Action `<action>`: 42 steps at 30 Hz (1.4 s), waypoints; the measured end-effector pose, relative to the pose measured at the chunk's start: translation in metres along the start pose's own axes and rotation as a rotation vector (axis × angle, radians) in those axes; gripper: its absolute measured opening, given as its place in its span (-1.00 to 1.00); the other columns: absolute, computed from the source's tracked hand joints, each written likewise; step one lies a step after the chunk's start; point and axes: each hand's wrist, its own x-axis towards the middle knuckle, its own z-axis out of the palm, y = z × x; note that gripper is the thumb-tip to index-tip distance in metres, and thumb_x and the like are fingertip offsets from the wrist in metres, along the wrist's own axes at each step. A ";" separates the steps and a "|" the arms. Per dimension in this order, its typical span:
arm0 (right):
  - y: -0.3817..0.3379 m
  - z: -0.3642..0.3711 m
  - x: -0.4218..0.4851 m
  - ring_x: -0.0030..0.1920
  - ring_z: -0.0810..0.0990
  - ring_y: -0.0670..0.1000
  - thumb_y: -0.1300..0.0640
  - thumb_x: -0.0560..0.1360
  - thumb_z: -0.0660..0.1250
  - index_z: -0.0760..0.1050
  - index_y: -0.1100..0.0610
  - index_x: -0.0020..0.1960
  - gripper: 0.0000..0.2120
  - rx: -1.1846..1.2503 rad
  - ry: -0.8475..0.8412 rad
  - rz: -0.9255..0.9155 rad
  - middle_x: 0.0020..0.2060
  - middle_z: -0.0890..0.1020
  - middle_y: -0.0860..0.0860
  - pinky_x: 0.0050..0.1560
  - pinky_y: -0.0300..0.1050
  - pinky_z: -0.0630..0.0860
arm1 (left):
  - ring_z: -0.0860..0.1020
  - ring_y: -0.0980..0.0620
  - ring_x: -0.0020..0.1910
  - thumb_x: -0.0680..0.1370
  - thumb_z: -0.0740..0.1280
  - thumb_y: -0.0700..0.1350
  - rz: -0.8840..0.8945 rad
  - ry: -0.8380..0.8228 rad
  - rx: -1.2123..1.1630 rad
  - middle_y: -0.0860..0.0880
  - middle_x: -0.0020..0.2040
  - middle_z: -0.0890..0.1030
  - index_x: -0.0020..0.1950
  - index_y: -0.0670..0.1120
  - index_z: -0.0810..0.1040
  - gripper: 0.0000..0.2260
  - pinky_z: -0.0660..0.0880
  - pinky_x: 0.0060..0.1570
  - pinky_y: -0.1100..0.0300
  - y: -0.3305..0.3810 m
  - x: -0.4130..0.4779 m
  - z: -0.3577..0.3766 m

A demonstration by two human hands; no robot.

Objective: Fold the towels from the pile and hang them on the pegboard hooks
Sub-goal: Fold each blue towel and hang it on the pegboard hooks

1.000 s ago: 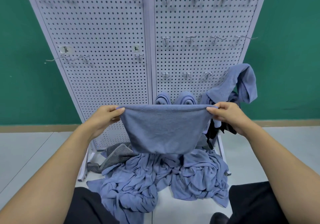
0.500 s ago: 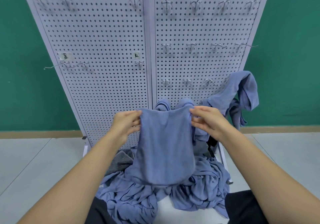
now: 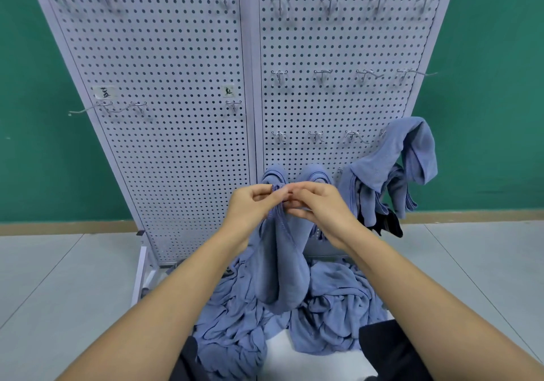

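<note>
Towel (image 3: 279, 266): blue, doubled, dangling before pegboard (image 3: 176, 115).
Grip: left hand (image 3: 250, 207), right hand (image 3: 319, 208) both pinch its top.
Count: one towel held.

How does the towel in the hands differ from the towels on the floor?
The held towel hangs doubled and fairly smooth, its top pinched by the left hand and right hand; the pile lies crumpled. The held towel hangs upright; the pile spreads tangled over the floor. Both are blue cloth.
</note>
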 end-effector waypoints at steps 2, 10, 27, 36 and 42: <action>-0.002 -0.007 0.001 -0.16 0.60 -0.08 0.35 0.55 0.21 0.60 0.20 0.03 -0.79 -0.016 -0.011 -0.021 -0.14 0.66 0.07 -0.08 -0.28 0.59 | 0.56 0.27 -0.31 0.55 0.35 -0.14 -0.021 -0.009 -0.029 0.18 -0.38 0.62 0.05 -0.14 0.63 -0.87 0.53 -0.18 0.36 -0.001 0.002 -0.002; 0.002 -0.051 0.018 0.30 0.30 -0.10 -0.09 0.35 0.51 0.44 -0.15 0.25 -0.50 -0.767 -0.062 -0.258 0.25 0.46 -0.16 0.29 -0.16 0.26 | 0.34 -0.04 -0.11 0.61 0.21 -0.15 -0.020 -0.175 -0.040 -0.12 -0.12 0.44 0.01 -0.06 0.65 -0.80 0.33 -0.02 0.06 -0.001 0.003 -0.008; -0.004 -0.045 0.020 -0.27 0.50 -0.06 -0.05 0.47 0.39 0.55 -0.01 -0.25 -0.83 -0.889 -0.058 -0.289 -0.35 0.58 -0.07 -0.20 -0.11 0.43 | 0.58 0.03 -0.13 0.48 0.38 -0.33 -0.015 0.004 0.382 -0.07 -0.14 0.63 -0.01 -0.10 0.56 -0.83 0.54 -0.07 0.25 -0.030 0.017 -0.016; -0.048 -0.035 0.024 -0.37 0.38 -0.09 0.03 0.50 0.38 0.47 0.32 -0.26 -0.64 -0.585 0.131 -0.189 -0.40 0.42 0.06 -0.37 -0.30 0.28 | 0.53 0.06 -0.27 0.57 0.32 -0.10 -0.446 -0.081 0.151 -0.02 -0.14 0.58 0.14 -0.13 0.47 -0.81 0.53 -0.10 0.14 -0.045 -0.006 -0.006; -0.111 -0.027 0.011 -0.31 0.43 -0.02 0.02 0.51 0.39 0.45 0.15 -0.26 -0.74 -0.257 0.191 -0.246 -0.33 0.49 0.07 -0.34 -0.22 0.35 | 0.55 -0.19 0.12 0.50 0.24 0.30 -0.755 -0.201 -0.232 -0.17 0.20 0.51 0.12 -0.05 0.40 -0.55 0.49 0.14 -0.07 -0.066 -0.024 0.011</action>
